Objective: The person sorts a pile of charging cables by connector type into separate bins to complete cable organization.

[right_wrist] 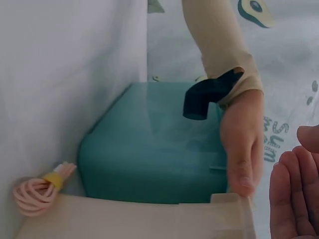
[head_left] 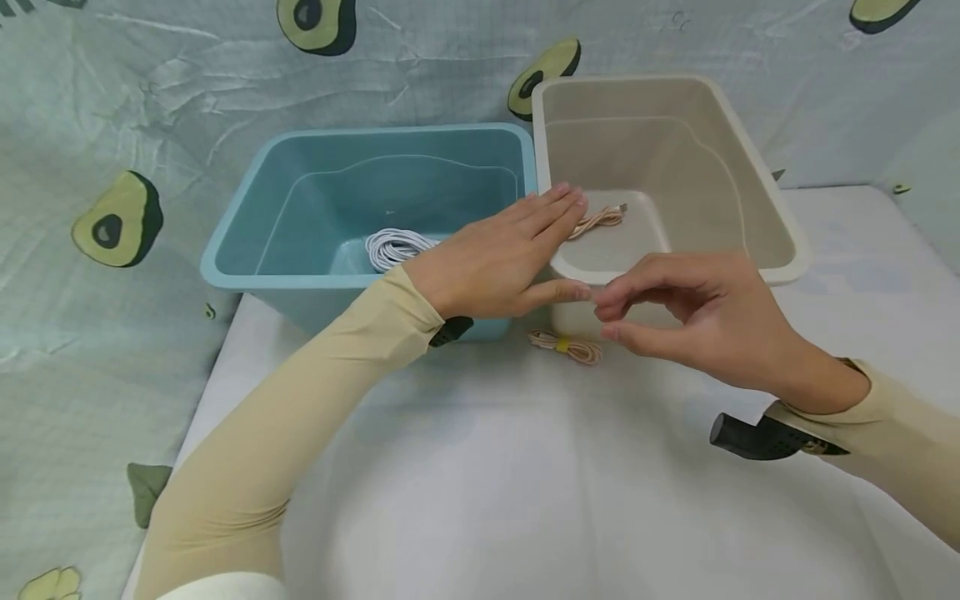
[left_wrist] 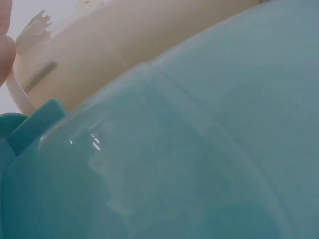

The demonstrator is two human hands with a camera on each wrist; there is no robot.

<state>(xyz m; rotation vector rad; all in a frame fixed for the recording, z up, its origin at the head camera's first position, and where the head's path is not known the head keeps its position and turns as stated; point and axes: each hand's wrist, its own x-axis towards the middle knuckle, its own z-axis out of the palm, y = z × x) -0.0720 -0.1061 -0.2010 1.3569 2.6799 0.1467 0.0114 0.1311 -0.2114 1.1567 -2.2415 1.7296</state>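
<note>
My left hand (head_left: pixel 498 250) lies with straight fingers across the neighbouring rims of the blue-green bin (head_left: pixel 300 282) and the beige bin (head_left: pixel 787 250). Past its fingertips, a pinkish cable (head_left: pixel 603 218) lies in the beige bin, partly hidden by the hand. A coiled white cable (head_left: pixel 396 248) sits in the blue-green bin. In front of the beige bin is my right hand (head_left: pixel 697 312), fingers loosely bent, thumb apart from them, nothing between. Another pinkish cable bundle (head_left: pixel 566 346), bound with a yellow band, lies on the table below; the right wrist view shows this bundle (right_wrist: pixel 37 195) beside the bins.
The bins stand side by side at the back of the white-covered table (head_left: pixel 480 500). Behind them hangs a pale cloth (head_left: pixel 225 75) printed with avocados. A black wrist camera (head_left: pixel 757 437) sits under the right wrist.
</note>
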